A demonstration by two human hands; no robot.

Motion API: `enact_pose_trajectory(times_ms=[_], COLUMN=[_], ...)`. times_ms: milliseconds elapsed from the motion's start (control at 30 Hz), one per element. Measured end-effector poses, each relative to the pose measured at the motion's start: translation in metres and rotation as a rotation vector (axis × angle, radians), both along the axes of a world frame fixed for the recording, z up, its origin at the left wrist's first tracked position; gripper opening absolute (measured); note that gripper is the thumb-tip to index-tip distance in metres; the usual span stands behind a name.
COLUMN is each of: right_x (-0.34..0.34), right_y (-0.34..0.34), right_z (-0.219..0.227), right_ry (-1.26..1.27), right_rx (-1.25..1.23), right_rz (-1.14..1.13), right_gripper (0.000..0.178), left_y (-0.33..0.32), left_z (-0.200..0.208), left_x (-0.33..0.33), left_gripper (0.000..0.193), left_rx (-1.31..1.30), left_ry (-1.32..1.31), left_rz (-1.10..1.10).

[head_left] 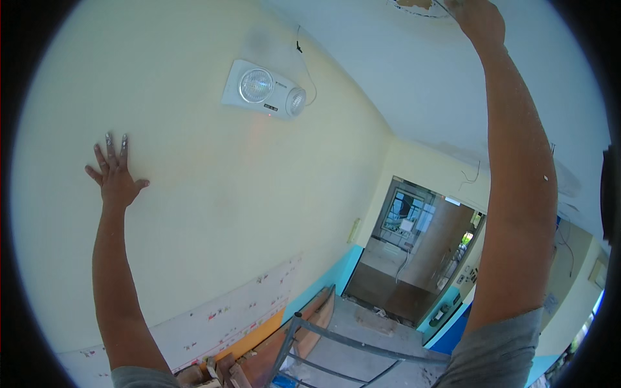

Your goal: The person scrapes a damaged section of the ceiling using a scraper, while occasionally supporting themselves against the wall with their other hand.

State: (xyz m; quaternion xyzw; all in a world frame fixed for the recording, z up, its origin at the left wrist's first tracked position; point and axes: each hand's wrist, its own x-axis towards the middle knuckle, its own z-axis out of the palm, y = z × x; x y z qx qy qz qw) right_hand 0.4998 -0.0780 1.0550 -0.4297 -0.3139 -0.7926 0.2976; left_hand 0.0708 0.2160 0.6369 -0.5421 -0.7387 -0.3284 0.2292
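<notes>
My left hand (pixel 118 184) lies with fingers spread against the cream wall (pixel 194 213), holding nothing; pale dust or paint coats its fingertips. Overhead, my right hand (pixel 480 21) reaches to the white ceiling (pixel 414 71), its fingers partly cut off by the upper edge of the view. It is closed beside a ragged ceiling patch (pixel 417 5) where brown material shows. A thin dark edge sticks out by the fingers, too little of it visible to name.
A twin-lamp emergency light (pixel 259 89) hangs on the wall, its cable running up. Below stands a grey metal frame (pixel 362 348), near wooden boards (pixel 284 339) and a printed white panel (pixel 226 317). Loose wires (pixel 475 174) hang near a doorway (pixel 414 252).
</notes>
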Motion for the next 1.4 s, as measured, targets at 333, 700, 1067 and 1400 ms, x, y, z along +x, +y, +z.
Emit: enact_pose_trajectory(times_ms=[333,700,1067,1400], right_x=[0.003,-0.013,0.042,0.049], right_y=[0.003,0.048,-0.015,-0.018], right_z=[0.021,-0.019,-0.024,-0.011], right_ry=[-0.010,0.149,0.270,0.218], right_rx=[-0.065,-0.271,-0.070,-0.004], right_rz=[-0.308,-0.194,0.096,0.113], right_gripper=[0.035,0.043,0.055,0.057], left_y=[-0.002,-0.001,-0.009,0.016], left_z=[0.002,-0.003,0.002,-0.012], left_x=[0.002,-0.003,0.002,-0.007], left_gripper=[0.122,0.119,0.120,0.120], left_rx=[0.051,0.074,0.044,0.102], left_ry=[-0.052,-0.082,-0.104,-0.003], left_rz=[-0.010,-0.078,-0.057,-0.031])
